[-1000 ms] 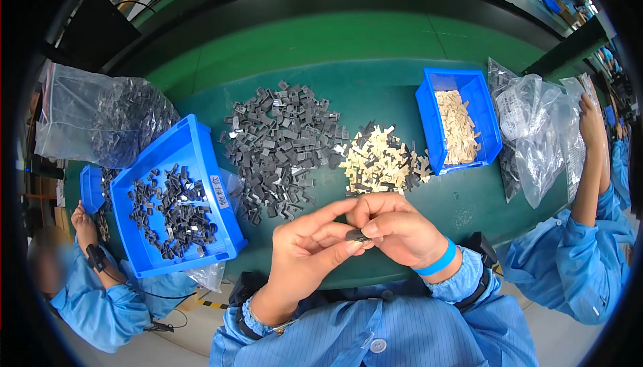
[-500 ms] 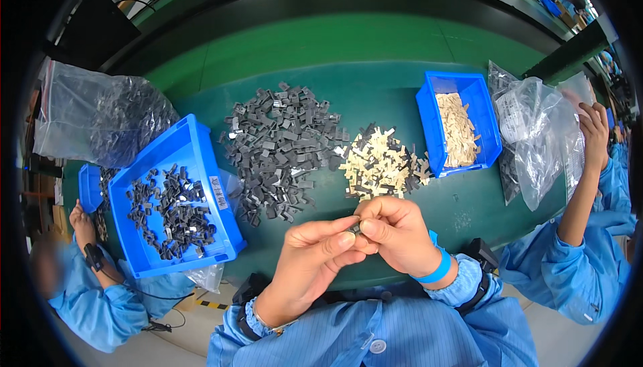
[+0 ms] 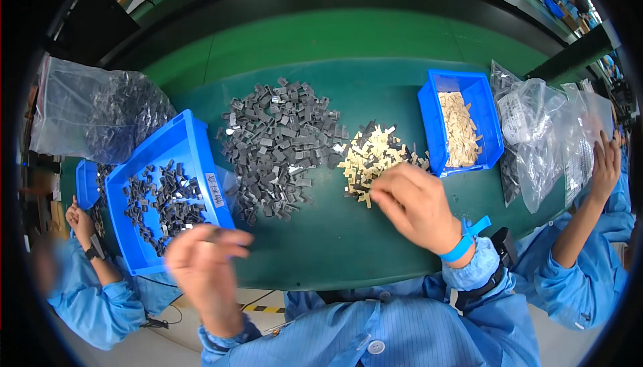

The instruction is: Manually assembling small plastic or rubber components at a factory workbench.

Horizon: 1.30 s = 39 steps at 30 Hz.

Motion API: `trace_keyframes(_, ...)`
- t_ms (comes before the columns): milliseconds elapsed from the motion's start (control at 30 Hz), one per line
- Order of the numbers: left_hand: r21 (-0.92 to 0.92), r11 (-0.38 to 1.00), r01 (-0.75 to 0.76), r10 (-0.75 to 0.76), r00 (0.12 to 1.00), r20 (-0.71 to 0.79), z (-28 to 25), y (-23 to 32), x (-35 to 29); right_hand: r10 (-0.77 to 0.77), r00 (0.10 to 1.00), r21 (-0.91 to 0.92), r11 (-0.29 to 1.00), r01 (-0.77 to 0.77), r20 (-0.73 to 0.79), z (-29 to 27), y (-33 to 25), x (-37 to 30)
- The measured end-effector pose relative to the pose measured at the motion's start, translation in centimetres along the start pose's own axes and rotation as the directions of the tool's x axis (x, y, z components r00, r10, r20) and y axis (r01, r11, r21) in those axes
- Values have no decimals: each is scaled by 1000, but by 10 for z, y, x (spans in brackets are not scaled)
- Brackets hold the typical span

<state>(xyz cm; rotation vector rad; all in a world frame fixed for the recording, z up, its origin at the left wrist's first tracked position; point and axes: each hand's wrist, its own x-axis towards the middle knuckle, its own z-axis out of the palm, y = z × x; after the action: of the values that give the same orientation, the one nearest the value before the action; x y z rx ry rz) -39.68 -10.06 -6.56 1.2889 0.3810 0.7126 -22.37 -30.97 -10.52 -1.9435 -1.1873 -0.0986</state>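
Observation:
My left hand point(image 3: 209, 270) is over the near right corner of the large blue bin point(image 3: 224, 213), smeared by motion. Its fingers are drawn together, and a small dark spot shows between them; what it is I cannot make out. Inside the bin lie many small black plastic pieces point(image 3: 177, 209). My right hand point(image 3: 418, 206), wearing a blue wristband point(image 3: 463, 245), reaches the near edge of a heap of small cream-and-black pieces point(image 3: 375, 156). Its fingers are curled in and closed, with the fingertips partly hidden. Left of that heap spreads a larger pile of black plastic clips point(image 3: 281, 139).
A smaller blue bin point(image 3: 434, 129) holds flat tan strips point(image 3: 459, 129). Clear plastic bags point(image 3: 532, 136) lie on the right and another bag point(image 3: 100, 112) of black parts on the left. People in blue sit on either side, their hands point(image 3: 606, 163) near the green table point(image 3: 321, 253).
My hands were together in front of me, handling a small piece. They have parted: the left went to the large blue bin, the right forward and right to the cream-and-black heap.

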Motion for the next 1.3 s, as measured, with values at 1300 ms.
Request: trace_keyframes(1300, -168, 608, 776, -593, 585, 553, 70, -30, -7, 99, 994, 706, 702, -95, 36, -12, -24, 6)
